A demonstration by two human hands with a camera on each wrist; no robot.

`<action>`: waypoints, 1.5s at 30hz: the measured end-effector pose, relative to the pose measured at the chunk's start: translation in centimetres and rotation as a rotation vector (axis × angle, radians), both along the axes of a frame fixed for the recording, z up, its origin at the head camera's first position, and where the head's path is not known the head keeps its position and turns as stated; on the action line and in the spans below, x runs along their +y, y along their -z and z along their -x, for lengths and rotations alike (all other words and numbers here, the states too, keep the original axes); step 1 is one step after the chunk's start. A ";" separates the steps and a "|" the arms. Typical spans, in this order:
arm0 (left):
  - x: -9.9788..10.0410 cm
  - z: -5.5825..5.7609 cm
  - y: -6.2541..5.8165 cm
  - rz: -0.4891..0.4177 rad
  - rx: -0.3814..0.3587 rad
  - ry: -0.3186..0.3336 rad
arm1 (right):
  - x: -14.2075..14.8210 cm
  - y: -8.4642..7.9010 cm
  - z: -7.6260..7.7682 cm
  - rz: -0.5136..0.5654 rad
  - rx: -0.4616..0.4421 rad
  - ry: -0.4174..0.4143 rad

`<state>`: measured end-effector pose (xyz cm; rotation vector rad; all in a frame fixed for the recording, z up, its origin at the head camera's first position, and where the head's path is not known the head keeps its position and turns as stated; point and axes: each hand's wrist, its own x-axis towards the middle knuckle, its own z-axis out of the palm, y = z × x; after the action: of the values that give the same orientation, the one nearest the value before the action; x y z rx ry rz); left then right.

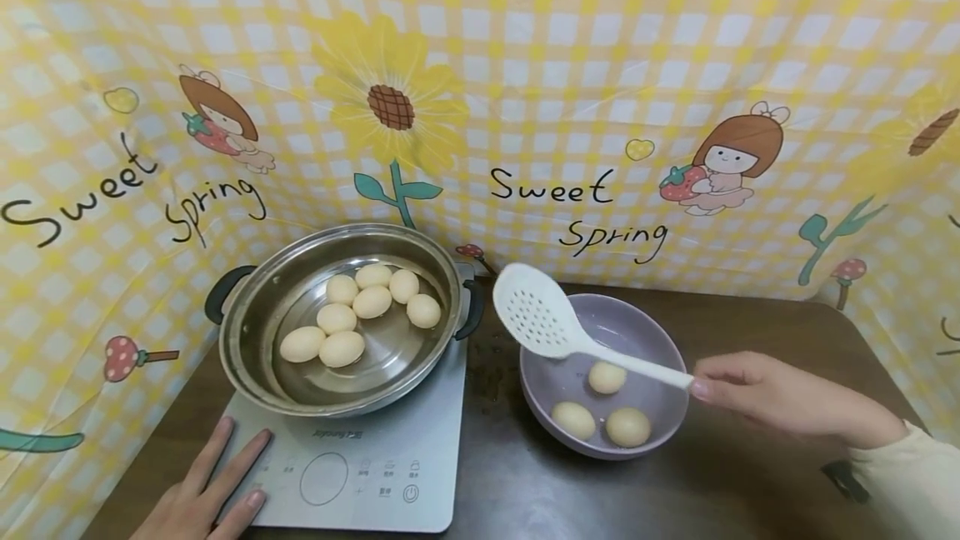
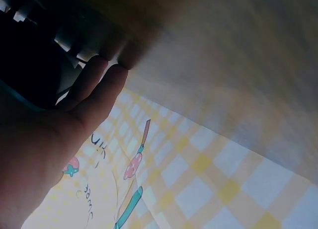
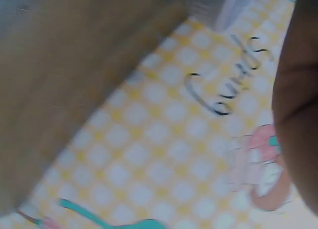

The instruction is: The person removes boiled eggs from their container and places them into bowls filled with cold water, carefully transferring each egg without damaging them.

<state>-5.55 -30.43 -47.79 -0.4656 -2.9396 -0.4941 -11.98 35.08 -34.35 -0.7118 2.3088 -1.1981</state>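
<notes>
My right hand (image 1: pixel 780 398) pinches the handle end of a white slotted spoon (image 1: pixel 536 315). The spoon's perforated head hangs over the left rim of a purple bowl (image 1: pixel 660 340), and nothing lies on it. Three eggs (image 1: pixel 628 427) sit in the bowl. To the left, a steel pot (image 1: pixel 262 386) holds several pale eggs (image 1: pixel 342 349) in what looks like shallow water. The pot stands on a white induction cooker (image 1: pixel 420 457). My left hand (image 1: pixel 202 494) rests with straight fingers on the cooker's front left corner. In the right wrist view the spoon is hard to make out.
Black side handles (image 1: pixel 225 293) stick out from the pot. Water drops wet the brown table (image 1: pixel 750 332) between cooker and bowl. A checked yellow cloth (image 1: pixel 525 107) hangs behind and at both sides. A small dark object (image 1: pixel 846 480) lies below the right wrist.
</notes>
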 end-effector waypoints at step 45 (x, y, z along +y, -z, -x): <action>0.0 -0.1 0.1 -0.022 0.012 -0.002 | -14.7 -6.0 5.3 -0.460 1.202 -0.040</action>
<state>-5.50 -30.40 -47.86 -0.4613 -2.9198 -0.5211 -17.29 20.37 -28.40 -1.5420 3.2540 -0.0704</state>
